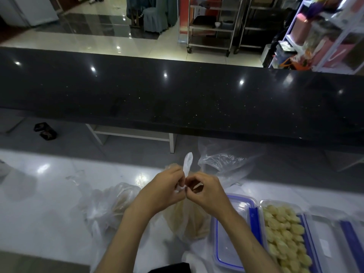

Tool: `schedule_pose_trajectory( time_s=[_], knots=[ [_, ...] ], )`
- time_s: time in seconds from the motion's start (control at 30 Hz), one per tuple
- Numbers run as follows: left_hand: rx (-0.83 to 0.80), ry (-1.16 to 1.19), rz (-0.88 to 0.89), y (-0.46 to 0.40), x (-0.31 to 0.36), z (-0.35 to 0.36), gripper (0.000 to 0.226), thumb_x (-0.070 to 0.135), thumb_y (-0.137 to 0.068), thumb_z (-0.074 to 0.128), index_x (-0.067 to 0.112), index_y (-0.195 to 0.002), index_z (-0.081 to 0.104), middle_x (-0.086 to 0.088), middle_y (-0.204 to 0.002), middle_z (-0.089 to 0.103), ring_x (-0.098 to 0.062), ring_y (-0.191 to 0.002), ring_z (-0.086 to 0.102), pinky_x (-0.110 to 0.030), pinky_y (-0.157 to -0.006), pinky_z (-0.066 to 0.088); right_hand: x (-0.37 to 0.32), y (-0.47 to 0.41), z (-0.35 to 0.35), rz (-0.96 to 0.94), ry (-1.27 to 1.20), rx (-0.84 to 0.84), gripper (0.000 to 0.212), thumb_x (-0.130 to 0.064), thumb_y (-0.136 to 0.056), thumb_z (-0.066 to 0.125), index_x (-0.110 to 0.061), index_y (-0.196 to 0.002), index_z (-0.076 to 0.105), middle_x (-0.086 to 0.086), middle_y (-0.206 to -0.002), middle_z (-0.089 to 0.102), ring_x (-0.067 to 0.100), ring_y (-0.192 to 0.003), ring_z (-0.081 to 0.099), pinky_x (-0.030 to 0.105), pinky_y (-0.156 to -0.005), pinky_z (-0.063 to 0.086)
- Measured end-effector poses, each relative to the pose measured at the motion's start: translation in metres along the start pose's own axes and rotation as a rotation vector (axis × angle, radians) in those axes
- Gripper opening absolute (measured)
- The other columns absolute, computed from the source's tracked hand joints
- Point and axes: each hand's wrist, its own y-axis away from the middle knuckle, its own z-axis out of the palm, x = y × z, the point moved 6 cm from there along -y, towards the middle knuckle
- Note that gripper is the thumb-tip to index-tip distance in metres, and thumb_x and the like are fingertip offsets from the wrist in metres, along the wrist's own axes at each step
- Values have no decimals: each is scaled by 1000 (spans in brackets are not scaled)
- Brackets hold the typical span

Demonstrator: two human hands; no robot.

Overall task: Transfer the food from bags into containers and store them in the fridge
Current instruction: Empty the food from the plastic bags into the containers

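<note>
A clear plastic bag of pale yellow food [187,223] stands on the white counter [49,203] in front of me. My left hand [163,190] and my right hand [204,192] both pinch its knotted top, and a white strip of the knot sticks up between them. A second tied bag of the same food [110,203] lies to the left. Right of the bag sits an empty clear container with a blue rim [232,233], partly hidden by my right forearm. Beside it, another container [285,237] is filled with pale yellow pieces.
An empty crumpled clear bag [222,162] lies behind my hands. A lid with blue clips [334,237] rests at the far right. A raised black stone ledge [177,99] runs across behind the counter. Beyond it are metal racks [212,26] and a shelf of goods [325,32].
</note>
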Motion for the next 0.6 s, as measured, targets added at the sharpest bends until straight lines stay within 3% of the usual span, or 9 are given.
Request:
schedule_pose_trajectory(
  time_s=[0.1,0.23,0.47,0.6],
  knots=[
    [6,70,33,4,3,-4,22,21,-86,73,21,-78,53,14,-89,51,-14,-73,57,-25,-66,51,4,-5,-3,93,-30,-32,9,-11,-80,75,-15,-88,75,-7,-81,71,8,-78,68,16,-70,53],
    [66,242,36,11,9,-11,16,10,-88,75,15,-81,61,9,-91,58,-16,-81,61,-20,-74,56,19,-7,-17,289,-289,26,8,-3,-84,76,-9,-89,76,6,-84,74,17,-78,71,27,-65,61],
    [34,142,12,10,-3,1,20,24,-91,78,27,-86,60,13,-98,59,-10,-88,62,-28,-81,58,23,-1,-8,277,-247,-11,8,-8,-84,78,-12,-90,75,3,-84,75,20,-80,72,33,-77,61],
    [33,207,10,10,-2,-6,15,15,-85,76,18,-80,62,7,-94,60,-15,-85,62,-28,-79,58,35,3,-15,380,-303,195,8,-5,-84,75,-10,-81,69,7,-76,70,17,-69,66,36,-66,58]
  ],
)
